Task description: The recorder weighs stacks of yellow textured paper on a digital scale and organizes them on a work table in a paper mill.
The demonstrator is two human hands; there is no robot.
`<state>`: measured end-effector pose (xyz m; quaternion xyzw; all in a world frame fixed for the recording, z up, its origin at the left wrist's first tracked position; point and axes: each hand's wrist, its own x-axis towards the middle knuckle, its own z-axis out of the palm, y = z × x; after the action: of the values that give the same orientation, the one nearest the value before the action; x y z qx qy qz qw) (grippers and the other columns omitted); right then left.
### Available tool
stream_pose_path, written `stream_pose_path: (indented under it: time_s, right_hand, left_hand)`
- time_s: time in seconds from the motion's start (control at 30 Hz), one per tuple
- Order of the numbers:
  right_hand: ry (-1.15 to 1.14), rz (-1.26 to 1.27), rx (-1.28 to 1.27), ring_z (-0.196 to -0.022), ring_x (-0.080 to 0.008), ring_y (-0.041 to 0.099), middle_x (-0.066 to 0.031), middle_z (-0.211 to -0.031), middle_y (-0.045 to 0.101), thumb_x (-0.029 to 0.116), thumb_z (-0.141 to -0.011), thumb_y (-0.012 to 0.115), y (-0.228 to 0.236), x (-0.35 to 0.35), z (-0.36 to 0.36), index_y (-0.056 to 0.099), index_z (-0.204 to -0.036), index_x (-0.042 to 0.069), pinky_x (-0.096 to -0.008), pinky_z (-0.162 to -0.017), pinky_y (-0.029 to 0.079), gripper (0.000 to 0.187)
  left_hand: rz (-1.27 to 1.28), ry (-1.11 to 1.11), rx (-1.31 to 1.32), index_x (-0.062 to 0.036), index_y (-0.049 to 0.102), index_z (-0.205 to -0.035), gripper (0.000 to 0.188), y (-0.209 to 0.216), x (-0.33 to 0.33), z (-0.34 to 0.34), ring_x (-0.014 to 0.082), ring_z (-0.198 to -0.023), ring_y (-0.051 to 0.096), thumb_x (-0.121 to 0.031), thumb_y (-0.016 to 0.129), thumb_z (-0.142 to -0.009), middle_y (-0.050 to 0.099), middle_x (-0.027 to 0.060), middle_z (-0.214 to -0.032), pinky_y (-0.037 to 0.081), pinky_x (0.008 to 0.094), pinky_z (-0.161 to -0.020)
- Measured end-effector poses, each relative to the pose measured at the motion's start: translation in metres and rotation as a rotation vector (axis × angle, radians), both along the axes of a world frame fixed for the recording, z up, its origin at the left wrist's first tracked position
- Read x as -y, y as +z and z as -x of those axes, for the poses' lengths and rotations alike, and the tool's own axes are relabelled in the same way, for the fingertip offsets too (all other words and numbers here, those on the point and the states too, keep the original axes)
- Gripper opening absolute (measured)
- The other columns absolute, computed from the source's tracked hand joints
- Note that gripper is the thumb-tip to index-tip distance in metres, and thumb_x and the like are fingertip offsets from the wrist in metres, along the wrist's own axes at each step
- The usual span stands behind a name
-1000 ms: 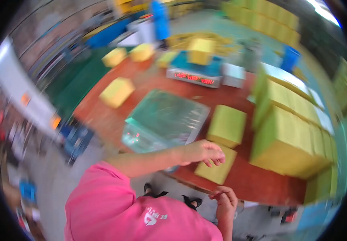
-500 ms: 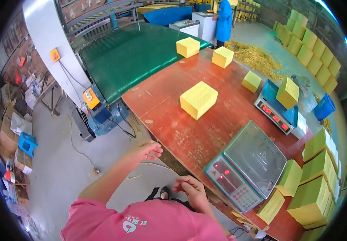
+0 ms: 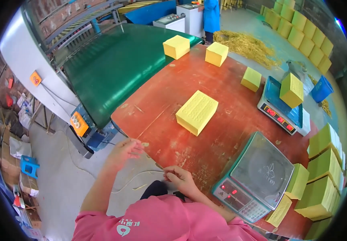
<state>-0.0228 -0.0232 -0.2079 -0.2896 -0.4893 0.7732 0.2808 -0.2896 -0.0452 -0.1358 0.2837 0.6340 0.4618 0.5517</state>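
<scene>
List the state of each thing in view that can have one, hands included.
Left grip: loosely open, nothing held
Right grip: fingers curled, nothing visibly held
Near scale: on, red display lit
Far scale: on, red display lit, bearing a yellow block
Central block: lying on red table
Green belt: running or stopped, can't tell

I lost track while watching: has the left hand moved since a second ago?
Yes, leftward: the left hand, earlier close beside the teal-edged scale, is now well left of it.
</scene>
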Motion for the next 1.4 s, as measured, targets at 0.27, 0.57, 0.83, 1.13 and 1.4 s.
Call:
stream_pose_path:
  time_s: [0.27, 0.57, 0.83, 1.13, 1.4]
  right_hand:
    - [-0.251, -0.665, 0.298, -0.092, -0.0219, 0.067, -0.0147, -0.107, 0.066, 0.005, -0.088, 0.063, -0.017, -0.072, 0.073, 0.056, -0.125, 0.002, -0.0315, -0.078, 0.053, 0.037]
    - [-0.586, -0.758, 0.538, -0.088, -0.0301, 0.067, -0.0163, -0.108, 0.066, -0.004, -0.079, 0.064, -0.048, -0.101, 0.134, 0.065, -0.107, 0.003, -0.0349, -0.074, 0.055, 0.029]
    - [-0.68, -0.059, 0.551, -0.1, -0.0317, 0.063, -0.0164, -0.117, 0.062, 0.002, -0.081, 0.064, -0.017, -0.113, 0.147, 0.064, -0.113, 0.003, -0.0356, -0.082, 0.052, 0.031]
    - [-0.656, -0.226, 0.658, -0.096, -0.0315, 0.064, -0.016, -0.113, 0.064, -0.001, -0.078, 0.065, -0.052, -0.113, 0.141, 0.064, -0.108, 0.003, -0.036, -0.078, 0.053, 0.03]
    - [-0.666, -0.694, 0.662, -0.089, -0.032, 0.066, -0.0171, -0.106, 0.066, -0.003, -0.074, 0.065, -0.068, -0.092, 0.137, 0.067, -0.1, 0.002, -0.036, -0.071, 0.055, 0.027]
  left_hand:
    - [-0.111, -0.157, -0.056, -0.0045, 0.058, -0.116, 0.038, 0.024, -0.174, 0.096, 0.0201, -0.096, 0.064, -0.035, 0.058, -0.094, 0.064, 0.0116, -0.109, 0.052, 0.0332, -0.081]
    - [-0.214, -0.183, -0.406, -0.0018, 0.049, -0.132, 0.06, 0.006, -0.467, 0.195, 0.0239, -0.108, 0.056, -0.042, 0.062, -0.089, 0.056, 0.0123, -0.122, 0.048, 0.0395, -0.088]
    - [-0.358, -0.108, -1.021, 0.0086, 0.064, -0.103, 0.058, -0.042, -0.747, 0.219, 0.0246, -0.092, 0.066, -0.047, 0.064, -0.087, 0.068, 0.0166, -0.104, 0.05, 0.0413, -0.076]
    - [0.14, -0.674, -0.372, -0.0011, 0.062, -0.12, 0.056, -0.027, -0.76, 0.2, 0.0204, -0.093, 0.069, -0.038, 0.078, -0.08, 0.07, 0.0109, -0.108, 0.053, 0.036, -0.083]
    - [0.001, -0.94, -0.244, -0.0043, 0.064, -0.119, 0.047, -0.041, -0.611, 0.123, 0.0179, -0.094, 0.066, -0.032, 0.077, -0.083, 0.069, 0.0072, -0.107, 0.051, 0.0353, -0.085]
